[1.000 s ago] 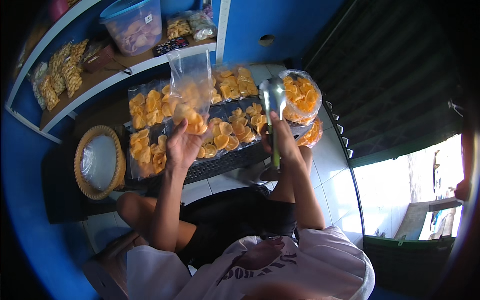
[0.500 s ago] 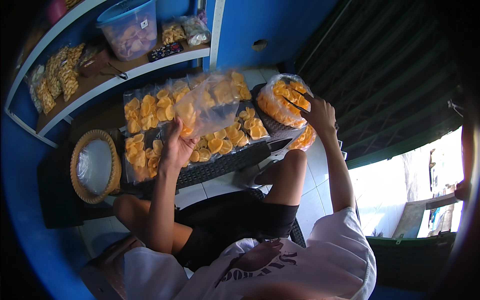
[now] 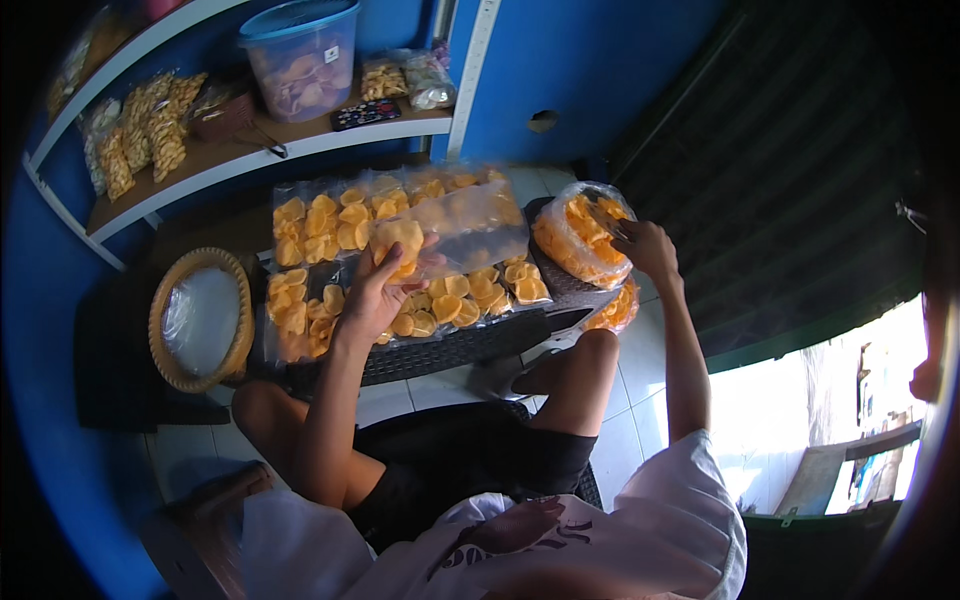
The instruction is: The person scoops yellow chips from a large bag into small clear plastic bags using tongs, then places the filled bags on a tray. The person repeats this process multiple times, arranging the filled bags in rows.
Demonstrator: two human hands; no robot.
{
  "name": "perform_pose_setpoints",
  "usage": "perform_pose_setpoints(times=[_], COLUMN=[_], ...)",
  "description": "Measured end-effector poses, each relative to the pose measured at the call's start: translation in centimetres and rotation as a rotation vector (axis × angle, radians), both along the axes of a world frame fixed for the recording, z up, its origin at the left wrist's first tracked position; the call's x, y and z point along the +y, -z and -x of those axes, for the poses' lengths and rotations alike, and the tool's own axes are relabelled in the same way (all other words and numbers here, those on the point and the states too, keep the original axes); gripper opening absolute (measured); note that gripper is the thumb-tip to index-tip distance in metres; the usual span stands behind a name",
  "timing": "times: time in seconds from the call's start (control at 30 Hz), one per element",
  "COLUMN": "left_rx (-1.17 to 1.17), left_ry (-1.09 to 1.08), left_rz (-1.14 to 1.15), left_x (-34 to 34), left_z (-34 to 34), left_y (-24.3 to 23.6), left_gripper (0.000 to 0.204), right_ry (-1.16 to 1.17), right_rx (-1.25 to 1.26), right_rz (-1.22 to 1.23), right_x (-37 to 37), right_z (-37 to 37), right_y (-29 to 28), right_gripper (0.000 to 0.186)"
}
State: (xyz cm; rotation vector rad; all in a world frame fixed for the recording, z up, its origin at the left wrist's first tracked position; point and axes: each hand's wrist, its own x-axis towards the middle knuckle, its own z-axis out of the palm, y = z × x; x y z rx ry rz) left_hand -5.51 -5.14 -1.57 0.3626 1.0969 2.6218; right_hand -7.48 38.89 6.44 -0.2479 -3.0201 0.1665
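My left hand (image 3: 375,297) is closed on a long clear plastic bag (image 3: 468,232), with a few round orange crackers (image 3: 398,240) in the end by my fingers. The bag stretches out to the right above filled packets (image 3: 447,300) lying in rows on a black woven table. At the right, my right hand (image 3: 648,250) grips dark tongs (image 3: 606,218). Their tips are down among the crackers inside a big open plastic sack (image 3: 560,247), too dim to tell what they pinch.
Left of the packets stands a wicker basket (image 3: 158,340) with clear plastic bags in it. A shelf (image 3: 300,146) holds a blue-lidded tub (image 3: 300,65), snack bags and a patterned phone-like object (image 3: 366,114). Another cracker bag (image 3: 613,307) sits below the sack.
My left hand has tipped the bag from slanting upward to lying nearly level, pointing right. The tongs have gone deeper into the sack. The whole view has shifted slightly.
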Motion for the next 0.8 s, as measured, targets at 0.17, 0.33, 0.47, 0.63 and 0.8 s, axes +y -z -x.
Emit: perform_pose_setpoints(times=[0.17, 0.33, 0.47, 0.63, 0.8], left_rx=[0.015, 0.055, 0.096, 0.11, -0.102], left_ry=[-0.043, -0.045, -0.007, 0.026, 0.133], left_rz=[0.093, 0.13, 0.129, 0.302, 0.249], left_x=[-0.5, -0.2, 0.2, 0.9, 2.1], left_z=[-0.1, -0.1, -0.4, -0.7, -1.2], left_y=[-0.4, -0.7, -1.3, -1.9, -0.9], left_gripper=[0.05, 0.052, 0.051, 0.048, 0.045], right_ry=[-0.067, -0.315, -0.13, -0.157, -0.264], right_rx=[-0.128, -0.373, -0.507, -0.647, -0.739], right_rz=[0.768, 1.177, 0.992, 0.792, 0.782], right_x=[-1.1, -4.3, -7.1, -9.4, -11.2], right_z=[-2.7, -6.4, -7.6, -7.8, -7.3], right_y=[-5.0, -8.5, -9.4, -9.1, -7.1], right_gripper=[0.034, 0.036, 0.032, 0.037, 0.033])
